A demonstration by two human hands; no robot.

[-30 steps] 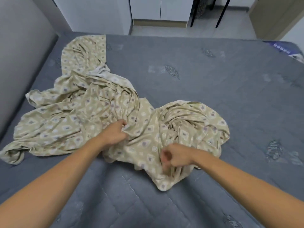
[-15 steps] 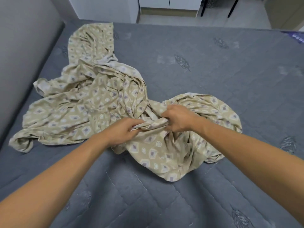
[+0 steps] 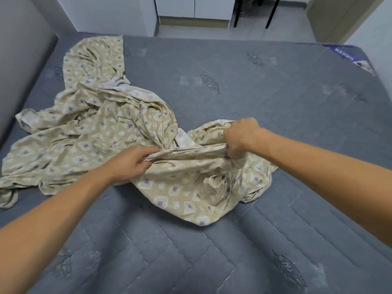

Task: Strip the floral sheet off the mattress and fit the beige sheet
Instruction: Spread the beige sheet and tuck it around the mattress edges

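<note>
I see both hands clenched on the sheet (image 3: 91, 143): left grip (image 3: 129, 164), right grip (image 3: 239, 136), fabric taut between (mattress (image 3: 275, 102) beneath).

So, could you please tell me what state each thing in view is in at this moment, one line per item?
Beige patterned cotton sheet: crumpled in a heap, not fitted, one hem pulled taut between both hands.
Grey quilted mattress: bare, sheet lying loose on top.
Left hand: grips the hem.
Right hand: grips the same hem, farther right.
White cabinet doors: closed.
</note>
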